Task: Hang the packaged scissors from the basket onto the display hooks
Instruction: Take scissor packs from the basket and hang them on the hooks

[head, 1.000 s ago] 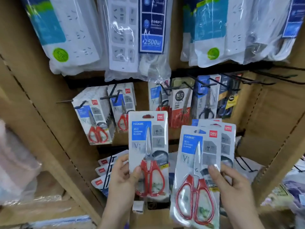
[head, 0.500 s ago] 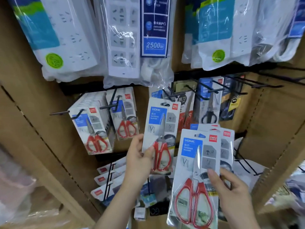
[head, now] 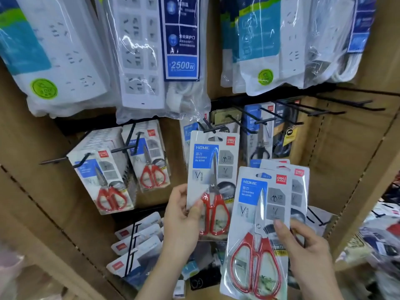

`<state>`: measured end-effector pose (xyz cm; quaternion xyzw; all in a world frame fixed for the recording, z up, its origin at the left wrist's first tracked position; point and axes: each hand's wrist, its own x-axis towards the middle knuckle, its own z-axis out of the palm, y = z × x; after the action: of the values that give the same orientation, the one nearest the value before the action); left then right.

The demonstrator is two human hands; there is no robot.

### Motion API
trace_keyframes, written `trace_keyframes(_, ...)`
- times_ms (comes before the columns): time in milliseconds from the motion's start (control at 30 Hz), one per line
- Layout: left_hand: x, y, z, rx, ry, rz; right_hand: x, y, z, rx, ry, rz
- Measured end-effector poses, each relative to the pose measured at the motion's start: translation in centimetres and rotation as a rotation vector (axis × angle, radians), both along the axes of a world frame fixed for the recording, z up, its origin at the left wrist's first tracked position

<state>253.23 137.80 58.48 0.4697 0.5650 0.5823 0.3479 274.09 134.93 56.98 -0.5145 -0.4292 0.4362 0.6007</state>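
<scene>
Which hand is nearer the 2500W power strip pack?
Left. The left hand is just below the power strip pack, gripping one scissors pack. The right hand is lower and further right, holding a stack of packs.

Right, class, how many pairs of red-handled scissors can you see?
4: one pack in the left hand, the front pack in the right hand, two hanging packs at left; stacks behind may hide more.

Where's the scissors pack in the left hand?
Head view, centre: the scissors pack is held up with its top just under a black hook, left of the stack in the right hand.
</scene>
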Motion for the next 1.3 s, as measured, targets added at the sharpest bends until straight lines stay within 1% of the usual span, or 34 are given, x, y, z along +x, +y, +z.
trace_keyframes(100, 0.5, -0.1, -0.2, 0.005, -0.033, 0.029, 0.3, 0.1, 0.1, -0.001, 0.033, 0.003)
trace_keyframes(200, 0.6, 0.0, -0.3, 0.02, -0.06, 0.068, 0.7, 0.2, -0.1, 0.005, 0.025, 0.032)
trace_keyframes(333, 0.2, 1.6, -0.2, -0.024, 0.0, 0.063, 0.8, 0.3, 0.1, -0.001, 0.075, 0.067)
trace_keyframes(500, -0.5, 6.4, 0.0, -0.058, 0.061, 0.117, 1.0, 0.9, 0.3, -0.036, 0.092, 0.115)
trace_keyframes(667, -1.5, 11.4, 0.3, -0.078, 0.193, 0.259, 1.3, 1.2, 0.4, -0.037, 0.1, 0.126)
trace_keyframes(767, -1.8, 13.5, 0.6, -0.126, 0.265, 0.322, 1.5, 1.2, 0.8, -0.019, 0.106, 0.147)
trace_keyframes(933, -1.6, 14.3, 0.6, -0.296, 0.364, 0.233, 1.6, 1.5, 0.8, -0.011, 0.12, 0.165)
trace_keyframes(1033, -1.5, 12.1, 0.6, -0.327, 0.498, 0.228, 1.5, 1.6, 0.6, -0.029, 0.135, 0.167)
trace_keyframes(1067, -1.2, 10.6, 0.6, -0.308, 0.491, 0.226, 1.5, 1.7, 0.4, -0.026, 0.125, 0.165)
trace_keyframes(1100, -0.7, 8.5, 0.8, -0.285, 0.42, 0.202, 1.4, 1.8, 0.4, -0.023, 0.111, 0.162)
trace_keyframes(1133, 0.3, 5.9, 1.0, -0.261, 0.296, 0.148, 1.2, 1.8, 0.4, -0.012, 0.091, 0.16)
trace_keyframes(1200, 2.4, 0.8, 1.5, -0.263, 0.079, -0.048, 0.8, 1.9, 0.5, 0.023, 0.058, 0.16)
trace_keyframes(1267, 4.2, -2.7, 2.0, -0.29, -0.022, -0.209, 0.1, 1.9, 0.7, 0.055, 0.029, 0.165)
trace_keyframes(1300, 4.7, -3.5, 1.8, -0.282, -0.06, -0.233, -0.4, 1.8, 0.8, 0.068, 0.029, 0.171)
